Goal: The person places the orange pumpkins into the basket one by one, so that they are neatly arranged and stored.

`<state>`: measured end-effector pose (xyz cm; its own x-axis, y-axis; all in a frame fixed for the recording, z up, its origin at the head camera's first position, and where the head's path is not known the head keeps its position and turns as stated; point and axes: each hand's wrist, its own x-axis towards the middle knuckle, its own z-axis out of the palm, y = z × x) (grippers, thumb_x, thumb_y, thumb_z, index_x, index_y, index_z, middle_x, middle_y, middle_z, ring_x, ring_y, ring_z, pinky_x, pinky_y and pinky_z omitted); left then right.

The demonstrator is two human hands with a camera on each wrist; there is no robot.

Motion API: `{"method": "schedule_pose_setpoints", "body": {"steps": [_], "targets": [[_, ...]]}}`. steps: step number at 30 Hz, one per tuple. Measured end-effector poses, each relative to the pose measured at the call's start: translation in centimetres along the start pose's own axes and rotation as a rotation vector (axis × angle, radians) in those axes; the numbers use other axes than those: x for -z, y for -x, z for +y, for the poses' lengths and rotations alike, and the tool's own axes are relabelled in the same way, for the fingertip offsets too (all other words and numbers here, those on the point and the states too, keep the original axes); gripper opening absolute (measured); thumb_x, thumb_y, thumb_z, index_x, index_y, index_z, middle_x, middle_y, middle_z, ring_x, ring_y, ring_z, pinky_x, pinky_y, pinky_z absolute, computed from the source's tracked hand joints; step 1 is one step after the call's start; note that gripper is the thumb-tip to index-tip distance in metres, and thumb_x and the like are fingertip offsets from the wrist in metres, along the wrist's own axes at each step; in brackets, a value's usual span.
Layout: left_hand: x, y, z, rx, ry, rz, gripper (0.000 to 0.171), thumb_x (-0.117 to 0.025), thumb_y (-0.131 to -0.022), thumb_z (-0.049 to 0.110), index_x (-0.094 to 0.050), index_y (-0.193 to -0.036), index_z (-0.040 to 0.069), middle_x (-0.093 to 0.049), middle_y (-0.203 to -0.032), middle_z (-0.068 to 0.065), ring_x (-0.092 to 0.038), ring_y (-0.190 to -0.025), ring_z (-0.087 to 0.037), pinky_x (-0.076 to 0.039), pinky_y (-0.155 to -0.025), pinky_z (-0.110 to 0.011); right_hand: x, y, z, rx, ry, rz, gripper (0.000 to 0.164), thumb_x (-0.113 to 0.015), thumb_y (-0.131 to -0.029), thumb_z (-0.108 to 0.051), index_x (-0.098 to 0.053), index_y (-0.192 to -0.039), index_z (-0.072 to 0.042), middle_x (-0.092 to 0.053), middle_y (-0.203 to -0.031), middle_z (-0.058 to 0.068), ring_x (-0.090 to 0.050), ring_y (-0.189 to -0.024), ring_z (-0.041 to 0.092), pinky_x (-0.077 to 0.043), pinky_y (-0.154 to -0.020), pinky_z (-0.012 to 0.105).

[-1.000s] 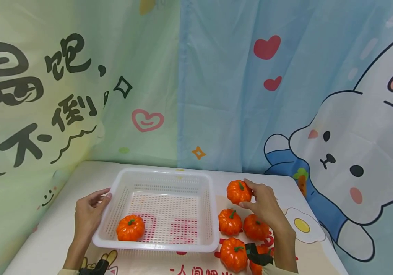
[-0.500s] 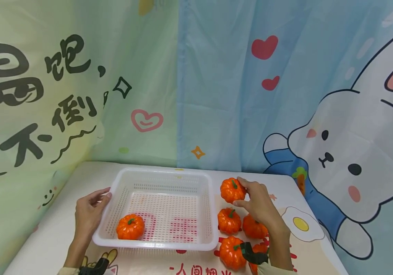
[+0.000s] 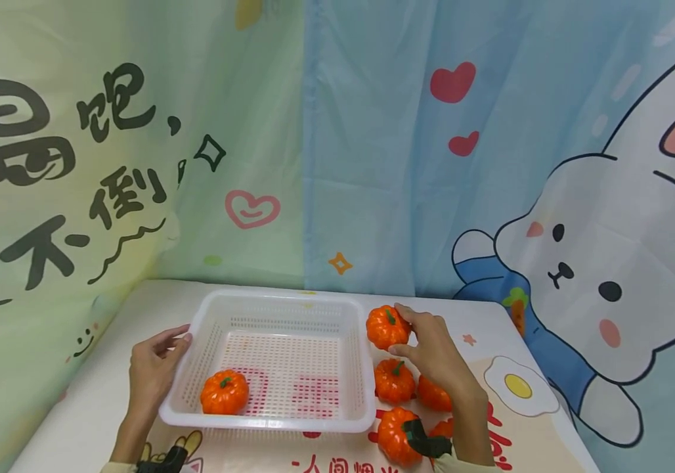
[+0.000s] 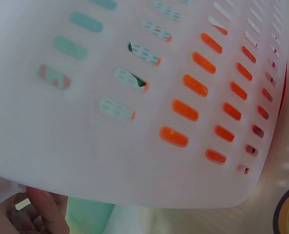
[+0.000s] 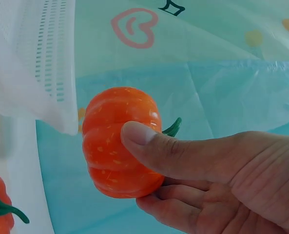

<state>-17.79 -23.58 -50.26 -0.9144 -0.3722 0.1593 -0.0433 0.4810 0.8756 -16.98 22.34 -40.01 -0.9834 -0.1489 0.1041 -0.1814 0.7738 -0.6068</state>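
My right hand (image 3: 432, 345) pinches a small orange toy pumpkin (image 3: 387, 327) with a green stem, held beside the right rim of a white plastic basket (image 3: 266, 424). In the right wrist view the thumb lies across the front of this pumpkin (image 5: 120, 161), and the fingers are behind and under it. The left hand (image 3: 154, 364) holds the basket's left rim. From the left wrist, the thumb and curled fingers (image 4: 44, 212) show under the rim's edge. One pumpkin (image 3: 224, 392) sits inside the basket at its front left, its orange showing through the slots.
Several more pumpkins lie right of the basket, among them one nearer the back (image 3: 394, 381) and one at the front (image 3: 398, 435); the right forearm partly covers others. A printed mat lies on the white table (image 3: 142, 309). A cartoon curtain (image 3: 367, 164) hangs behind.
My right hand has carried its pumpkin leftward, from over the table towards the basket's right rim. The left hand and the basket have stayed in place.
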Motion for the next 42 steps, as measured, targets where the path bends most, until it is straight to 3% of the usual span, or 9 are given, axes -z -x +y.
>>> {"method": "schedule_pose_setpoints", "body": {"steps": [15, 25, 42], "targets": [[0.0, -0.2, 0.0, 0.001, 0.021, 0.008, 0.034, -0.075, -0.105, 0.023, -0.077, -0.132, 0.003, -0.080, -0.112, -0.026, -0.063, -0.065, -0.004, -0.053, -0.058, -0.019, -1.1, -1.0, -1.0, 0.057, -0.002, -0.029, 0.078, -0.088, -0.090, -0.007, -0.053, -0.160, -0.003, -0.074, -0.136, 0.016, -0.063, -0.116, 0.030, -0.060, -0.104, 0.055], [0.1, -0.2, 0.0, -0.015, 0.021, 0.006, 0.036, -0.075, -0.105, 0.025, -0.077, -0.132, 0.002, -0.081, -0.113, -0.026, -0.064, -0.066, -0.001, -0.054, -0.059, -0.018, -2.1, -1.7, -1.4, 0.076, -0.032, -0.059, 0.078, -0.088, -0.091, -0.007, -0.053, -0.160, -0.003, -0.073, -0.140, 0.016, -0.064, -0.122, 0.032, -0.058, -0.108, 0.059], [0.0, -0.1, 0.0, -0.015, 0.010, 0.021, 0.033, -0.075, -0.105, 0.024, -0.078, -0.131, 0.003, -0.081, -0.108, -0.024, -0.063, -0.064, -0.001, -0.051, -0.056, -0.020, -4.1, -2.4, -3.3, 0.129, -0.077, -0.100, 0.073, -0.087, -0.091, -0.007, -0.056, -0.157, -0.002, -0.071, -0.141, 0.014, -0.058, -0.123, 0.030, -0.055, -0.108, 0.054]]}}
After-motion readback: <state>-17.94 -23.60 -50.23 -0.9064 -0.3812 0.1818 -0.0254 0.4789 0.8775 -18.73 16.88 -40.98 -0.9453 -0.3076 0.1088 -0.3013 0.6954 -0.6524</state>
